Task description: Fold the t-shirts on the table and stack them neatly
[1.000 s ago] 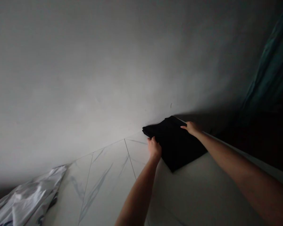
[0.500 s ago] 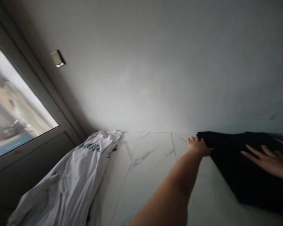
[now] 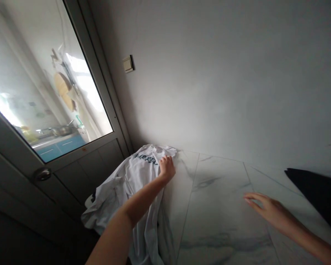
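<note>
Head view, tilted; the far edge of the marble-patterned top (image 3: pixel 217 211) runs along the wall (image 3: pixel 209 92) and the frame crops its right end.

White T-shirt (image 3: pixel 136 184): at the left end of the top, its upper part bunched near the far-left corner, with dark lettering (image 3: pixel 145 159) facing up. The rest drapes over the near edge and hangs down beside the door's lower panel (image 3: pixel 91 176) - the top seems to carry only part of its length.

Left hand (image 3: pixel 167 170): resting on the shirt's right side, just below the lettering. Fingers (image 3: pixel 166 162) together and curled down into the cloth. Cannot tell whether they pinch it or only press; the placement suggests the hand is steadying the fabric at the edge of the bunched part.

Right hand (image 3: pixel 269 211): over the bare marble, well apart from the shirt, between it and the black cloth (image 3: pixel 314 195). Fingers (image 3: pixel 255 198) extended, close together, not clamped on anything; contact with the top cannot be told.

Black cloth: only one corner in view, at the right frame edge near the far edge of the top - set well clear of the white shirt, so the two garments stay separate.

Glass-paned door (image 3: pixel 52 84) with round knob (image 3: pixel 42 174) at left; wall switch (image 3: pixel 128 63) beside its frame.
</note>
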Demonstrator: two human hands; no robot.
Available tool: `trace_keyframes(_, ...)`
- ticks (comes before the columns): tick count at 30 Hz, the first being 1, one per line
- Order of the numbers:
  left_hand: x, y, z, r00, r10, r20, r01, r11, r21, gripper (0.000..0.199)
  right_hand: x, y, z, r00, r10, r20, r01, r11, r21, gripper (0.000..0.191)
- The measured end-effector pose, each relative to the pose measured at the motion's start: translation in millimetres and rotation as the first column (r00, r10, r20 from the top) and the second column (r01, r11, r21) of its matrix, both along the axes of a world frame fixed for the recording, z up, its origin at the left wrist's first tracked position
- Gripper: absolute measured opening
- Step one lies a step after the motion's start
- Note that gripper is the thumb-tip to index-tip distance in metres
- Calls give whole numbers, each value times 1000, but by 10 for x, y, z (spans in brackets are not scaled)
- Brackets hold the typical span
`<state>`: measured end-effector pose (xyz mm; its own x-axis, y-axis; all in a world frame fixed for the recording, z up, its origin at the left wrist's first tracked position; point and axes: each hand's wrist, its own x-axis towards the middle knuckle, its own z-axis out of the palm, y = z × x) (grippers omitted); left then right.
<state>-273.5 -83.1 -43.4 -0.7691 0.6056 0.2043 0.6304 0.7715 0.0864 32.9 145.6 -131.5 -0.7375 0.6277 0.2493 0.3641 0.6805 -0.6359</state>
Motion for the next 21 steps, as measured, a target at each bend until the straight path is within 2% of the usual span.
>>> trace_keyframes(1, -121, -161, -14, 997, 67, 23, -67, 998, 8, 45, -188, -262, 71, 997, 75, -1, -75, 996, -46, 32)
trace_keyframes(3, -306, -381, -36, 991, 107, 82, -109, 994, 17, 40, -533, -715, 214, 983, 185, -11, -185, 977, -107, 32)
trace_keyframes(5, -421, -486, -33, 986, 88, 144, -95, 995, 44, 29, -819, -1054, 343, 968, 250, -30, -252, 958, -136, 34)
trace_keyframes(7, -457, -504, 9, 982, 43, 182, -61, 994, 95, 26, -1034, -1281, 445, 954, 294, -58, -300, 938, -172, 35)
trace_keyframes(9, -397, -459, 82, 982, -12, 189, -19, 987, 161, 29, -1183, -1417, 517, 949, 303, -80, -314, 916, -249, 36)
trace_keyframes(11, -246, -378, 163, 979, -90, 184, 48, 974, 222, 31, -1276, -1491, 566, 961, 260, -89, -273, 866, -418, 39)
trace_keyframes(13, -48, -289, 227, 969, -185, 166, 137, 955, 264, 28, -1324, -1534, 602, 980, 176, -97, -197, 756, -625, 40)
trace_keyframes(15, 113, -231, 254, 969, -220, 112, 180, 940, 289, 25, -1324, -1564, 627, 991, 90, -97, -132, 645, -753, 38)
trace_keyframes(16, 155, -224, 252, 977, -193, 87, 160, 944, 289, 30, -1304, -1577, 634, 993, 67, -100, -120, 620, -776, 36)
trace_keyframes(18, 139, -271, 221, 995, -59, 81, 37, 967, 252, 45, -1224, -1603, 629, 993, 74, -95, -120, 612, -781, 33)
trace_keyframes(19, 85, -321, 196, 995, 17, 103, -40, 975, 219, 48, -1167, -1615, 616, 991, 98, -87, -129, 617, -776, 32)
trace_keyframes(21, -72, -448, 137, 980, 108, 165, -133, 979, 152, 40, -1033, -1638, 568, 985, 163, -63, -153, 625, -765, 34)
